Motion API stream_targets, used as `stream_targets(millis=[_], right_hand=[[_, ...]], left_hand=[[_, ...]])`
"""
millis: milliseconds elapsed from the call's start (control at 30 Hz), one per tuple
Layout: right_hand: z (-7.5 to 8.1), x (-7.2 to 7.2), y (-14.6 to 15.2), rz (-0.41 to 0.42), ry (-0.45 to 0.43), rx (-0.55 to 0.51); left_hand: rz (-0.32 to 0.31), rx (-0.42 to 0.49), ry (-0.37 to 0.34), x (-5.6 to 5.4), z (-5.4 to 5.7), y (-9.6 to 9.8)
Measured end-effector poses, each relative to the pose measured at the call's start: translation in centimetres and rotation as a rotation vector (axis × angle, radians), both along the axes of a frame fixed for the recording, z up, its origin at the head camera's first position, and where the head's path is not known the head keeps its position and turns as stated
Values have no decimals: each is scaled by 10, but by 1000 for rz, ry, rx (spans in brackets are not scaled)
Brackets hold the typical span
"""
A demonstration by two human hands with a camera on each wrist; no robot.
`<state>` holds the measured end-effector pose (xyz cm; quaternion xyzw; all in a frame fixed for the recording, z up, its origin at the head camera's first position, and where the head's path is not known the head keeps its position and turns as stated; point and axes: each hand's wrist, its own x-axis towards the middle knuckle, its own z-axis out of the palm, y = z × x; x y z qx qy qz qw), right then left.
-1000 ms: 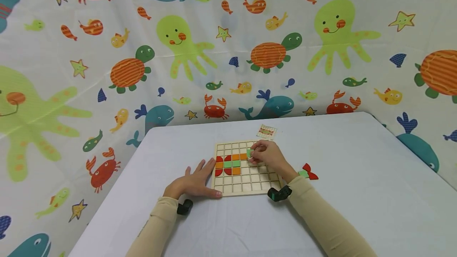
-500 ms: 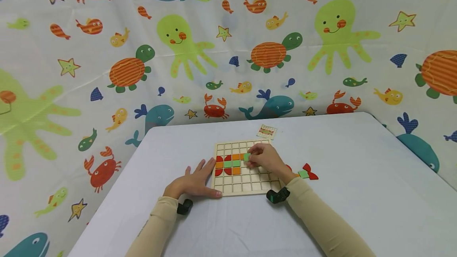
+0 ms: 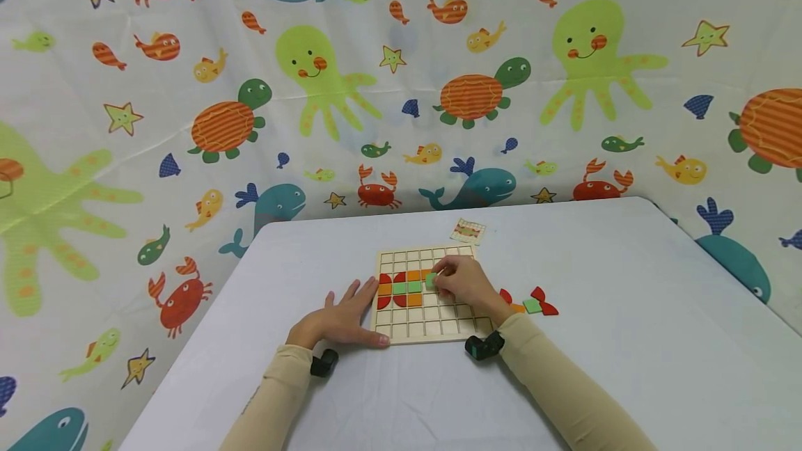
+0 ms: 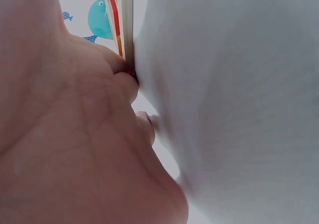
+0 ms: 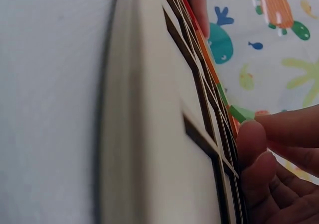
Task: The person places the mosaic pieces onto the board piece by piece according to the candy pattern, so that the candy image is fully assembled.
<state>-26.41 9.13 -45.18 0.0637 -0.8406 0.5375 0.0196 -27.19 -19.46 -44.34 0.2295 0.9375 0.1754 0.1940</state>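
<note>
A wooden grid board [image 3: 432, 329] lies on the table, with red, orange and green tiles set in its left cells. My right hand [image 3: 465, 280] pinches a small green square tile [image 3: 430, 282] between thumb and fingers, just over the board, beside the orange tile in the upper row. In the right wrist view that green tile [image 5: 241, 113] looks tilted, one edge at the board's surface. My left hand [image 3: 341, 315] rests spread against the board's left side, thumb by the near corner. In the left wrist view its fingers touch the board's edge [image 4: 128, 25].
Right of the board lie loose tiles: red pieces [image 3: 549, 308], a green square [image 3: 532, 306] and an orange one [image 3: 517, 308] partly behind the right wrist. A small pattern card [image 3: 468, 230] lies beyond the board. A printed cloth [image 3: 407, 103] hangs behind the table.
My right hand has moved slightly left and toward me with the green tile, from the upper row's end to just beside the middle row. My left hand has stayed in place.
</note>
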Motion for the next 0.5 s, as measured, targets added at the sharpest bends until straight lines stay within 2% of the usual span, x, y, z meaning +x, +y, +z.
stream_targets(millis=[267, 500], right_hand=[[0, 1, -2, 20, 26, 40], [-3, 1, -4, 8, 86, 118]], left_hand=[[-4, 8, 2, 2, 3, 0], [-8, 9, 4, 2, 2, 0]])
